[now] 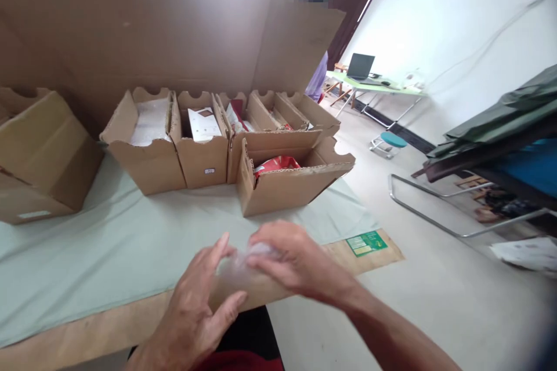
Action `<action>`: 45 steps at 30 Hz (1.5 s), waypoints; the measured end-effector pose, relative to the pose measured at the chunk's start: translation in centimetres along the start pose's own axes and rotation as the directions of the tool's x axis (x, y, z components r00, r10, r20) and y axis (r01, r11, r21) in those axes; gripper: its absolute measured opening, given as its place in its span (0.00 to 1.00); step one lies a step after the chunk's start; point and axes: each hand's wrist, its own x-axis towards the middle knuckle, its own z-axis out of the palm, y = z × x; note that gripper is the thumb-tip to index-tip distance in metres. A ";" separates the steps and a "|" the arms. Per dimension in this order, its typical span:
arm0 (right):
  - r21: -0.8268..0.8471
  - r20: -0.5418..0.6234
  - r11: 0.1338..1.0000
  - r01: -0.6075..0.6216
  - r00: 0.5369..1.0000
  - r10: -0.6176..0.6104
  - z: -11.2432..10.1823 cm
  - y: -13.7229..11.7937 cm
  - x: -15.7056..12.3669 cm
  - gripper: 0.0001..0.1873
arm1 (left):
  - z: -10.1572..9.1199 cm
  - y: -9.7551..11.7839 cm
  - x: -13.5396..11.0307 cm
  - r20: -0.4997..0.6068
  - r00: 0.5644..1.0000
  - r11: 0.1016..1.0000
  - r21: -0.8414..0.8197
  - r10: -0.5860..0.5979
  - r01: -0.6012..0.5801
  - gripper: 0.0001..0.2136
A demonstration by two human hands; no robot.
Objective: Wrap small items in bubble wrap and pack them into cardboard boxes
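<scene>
Both hands meet over the near edge of the table [108,243] in the head view. The left hand [195,313] pinches a clear plastic bag [237,278] from the side between thumb and fingers. The right hand [291,261] curls over the bag's top, fingertips pressed into the film. The bag is blurred, so I cannot tell whether its mouth is open or whether anything is inside.

It looks thin, limp and very light, probably slick, and likely to crumple or slide rather than keep a shape. A fingertip pinch at an edge or corner, one hand on each side, should hold better than a flat palm.

Beyond the hands, on the pale green cloth, stands an open cardboard box [287,188] with a red packet [276,164] inside. A row of similar boxes [174,156] stands behind it, against a tall cardboard sheet [152,29].
</scene>
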 end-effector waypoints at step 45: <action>-0.484 -0.563 0.709 -0.514 0.803 0.198 -19.8 9.8 1.2 0.18 | 3.5 -1.7 11.2 -0.216 0.976 0.999 -0.032 0.027 -0.035 0.36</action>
